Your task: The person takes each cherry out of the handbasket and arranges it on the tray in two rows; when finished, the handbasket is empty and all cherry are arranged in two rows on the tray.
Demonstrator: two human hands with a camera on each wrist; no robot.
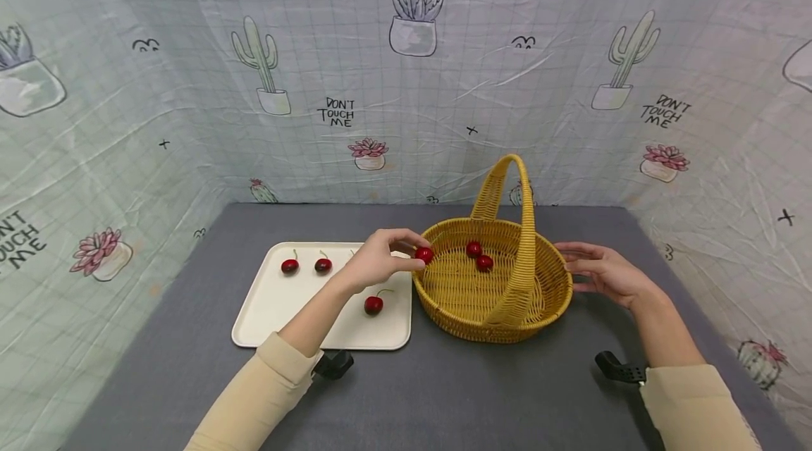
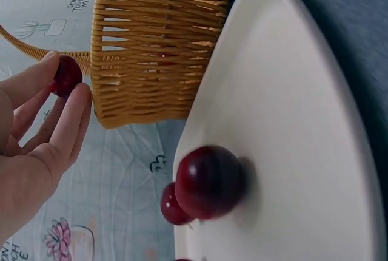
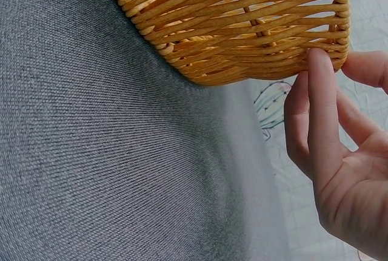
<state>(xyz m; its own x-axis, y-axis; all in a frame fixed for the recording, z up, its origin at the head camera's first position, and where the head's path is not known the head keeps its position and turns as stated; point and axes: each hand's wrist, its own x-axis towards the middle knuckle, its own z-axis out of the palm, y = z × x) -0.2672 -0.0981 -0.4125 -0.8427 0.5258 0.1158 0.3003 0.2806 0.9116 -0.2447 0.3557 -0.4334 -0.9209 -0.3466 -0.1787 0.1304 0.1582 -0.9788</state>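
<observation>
My left hand [image 1: 374, 261] pinches a dark red cherry [image 1: 423, 254] between thumb and fingertips, right at the left rim of a yellow wicker basket [image 1: 457, 324]. In the left wrist view the held cherry [image 2: 68, 77] is beside the basket's upper edge. Two cherries [image 1: 485, 263] lie inside the basket. At the basket's right side, my right hand [image 1: 605, 273] touches the rim and outer wall with extended fingers. The right wrist view has one fingertip [image 3: 318, 54] on the weave and the thumb at the rim. Several cherries, including one near the front [image 1: 373, 305], lie on a white tray [image 1: 273, 317].
The basket's tall arched handle [image 1: 525, 246] rises over its middle. The tray stands left of the basket on a dark grey tabletop [image 1: 444, 394]. A printed cloth [image 1: 469, 84] with plant drawings hangs behind and on both sides.
</observation>
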